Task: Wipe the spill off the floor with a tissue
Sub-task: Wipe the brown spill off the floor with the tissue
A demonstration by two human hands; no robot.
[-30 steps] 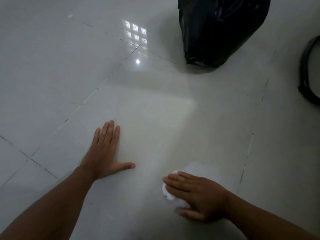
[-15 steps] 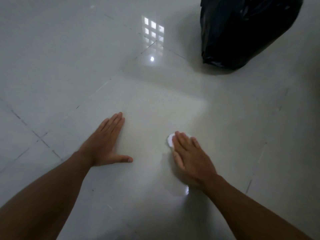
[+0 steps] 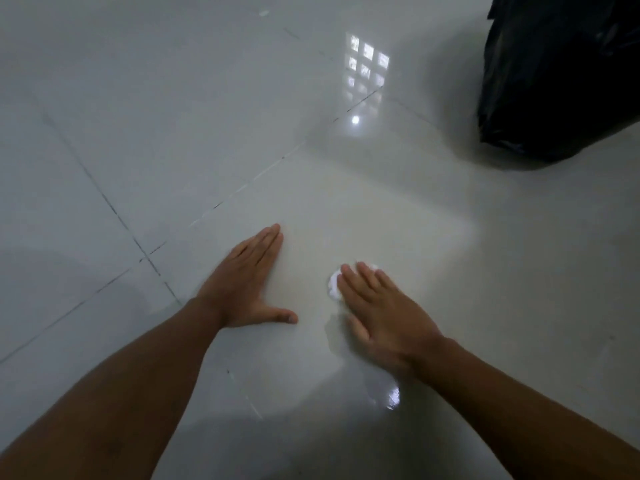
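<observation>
My right hand (image 3: 379,315) lies flat on the pale tiled floor (image 3: 173,133), pressing a crumpled white tissue (image 3: 333,283) that peeks out under the fingertips. Most of the tissue is hidden by the fingers. A wet, glossy patch of spill (image 3: 389,393) shines on the tile just behind my right wrist. My left hand (image 3: 244,289) rests palm down on the floor to the left, fingers together, thumb out, holding nothing.
A full black rubbish bag (image 3: 561,74) stands at the far right. Dark grout lines (image 3: 114,209) cross the floor on the left. A window's reflection (image 3: 367,71) glints on the tiles ahead.
My right hand has slid the tissue forward and to the left, away from me, turning from sideways to fingers-forward. The wet patch now shows behind it. My left hand has stayed planted.
</observation>
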